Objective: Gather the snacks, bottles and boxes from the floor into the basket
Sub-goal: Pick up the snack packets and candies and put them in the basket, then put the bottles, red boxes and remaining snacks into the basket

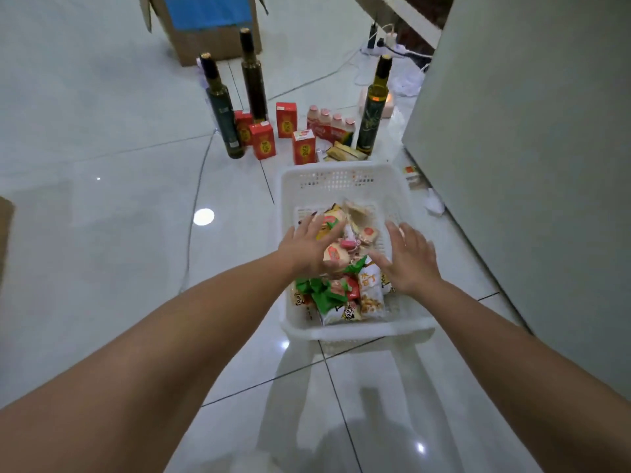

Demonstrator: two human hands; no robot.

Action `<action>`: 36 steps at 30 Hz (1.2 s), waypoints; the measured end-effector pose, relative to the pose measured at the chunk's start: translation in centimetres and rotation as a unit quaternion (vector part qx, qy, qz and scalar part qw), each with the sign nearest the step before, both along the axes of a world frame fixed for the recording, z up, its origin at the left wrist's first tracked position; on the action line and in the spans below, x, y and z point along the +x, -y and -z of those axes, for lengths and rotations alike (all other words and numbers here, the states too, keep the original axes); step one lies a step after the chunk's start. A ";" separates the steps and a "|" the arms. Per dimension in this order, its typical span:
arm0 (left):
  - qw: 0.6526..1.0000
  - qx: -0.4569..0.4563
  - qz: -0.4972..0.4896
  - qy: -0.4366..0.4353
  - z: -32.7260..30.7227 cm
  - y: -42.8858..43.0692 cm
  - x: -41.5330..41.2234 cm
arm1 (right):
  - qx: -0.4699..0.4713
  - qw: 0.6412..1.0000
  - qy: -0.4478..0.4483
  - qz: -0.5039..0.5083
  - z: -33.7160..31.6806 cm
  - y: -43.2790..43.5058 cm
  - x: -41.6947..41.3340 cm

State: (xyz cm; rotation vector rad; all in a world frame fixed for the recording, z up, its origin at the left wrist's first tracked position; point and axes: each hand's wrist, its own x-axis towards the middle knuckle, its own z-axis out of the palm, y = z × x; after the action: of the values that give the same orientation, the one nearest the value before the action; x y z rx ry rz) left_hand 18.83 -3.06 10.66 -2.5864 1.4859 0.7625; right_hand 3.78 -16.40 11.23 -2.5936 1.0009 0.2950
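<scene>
Both hands over the white basket (341,172), fingers spread, nothing gripped. Left hand (309,245) lies flat on the snack packets (341,285), right hand (409,259) hovers just beside it over the same heap. Looks like settling or spreading the pile, not a pick.

Snack step seems mostly done: packets fill the near half of the basket, far half bare.

Still on the floor, beyond the hands past the far rim: three dark bottles (223,110), red cartons (263,141), a pack of small drink bottles (329,126), wrapped bars (343,152) right against the rim.

Next move, my guess: reach forward for the cartons; the tall bottles will need laying down in the free far end.

Hard to tell: whether the right palm touches the packets. Small items past the right hand, by the grey panel (512,131), too blurred to name. Carton print unreadable.
</scene>
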 end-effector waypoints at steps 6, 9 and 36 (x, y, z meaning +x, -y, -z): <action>0.997 0.012 0.030 0.075 -19.7 -1.3 2.0 | 0.004 1.000 0.007 0.001 -18.8 0.3 1.2; 0.995 -0.007 0.023 0.095 -30.4 -2.8 2.2 | 0.006 0.999 0.029 0.018 -29.5 -0.3 1.7; 0.980 -0.052 0.056 0.186 -71.2 -12.0 31.1 | -0.055 0.983 0.089 0.150 -67.0 -6.4 22.4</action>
State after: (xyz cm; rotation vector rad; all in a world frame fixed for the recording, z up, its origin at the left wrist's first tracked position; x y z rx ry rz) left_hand 49.95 8.90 81.85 -2.5067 1.5653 0.1767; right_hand 26.19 -9.97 78.27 -2.4617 1.3509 -0.0684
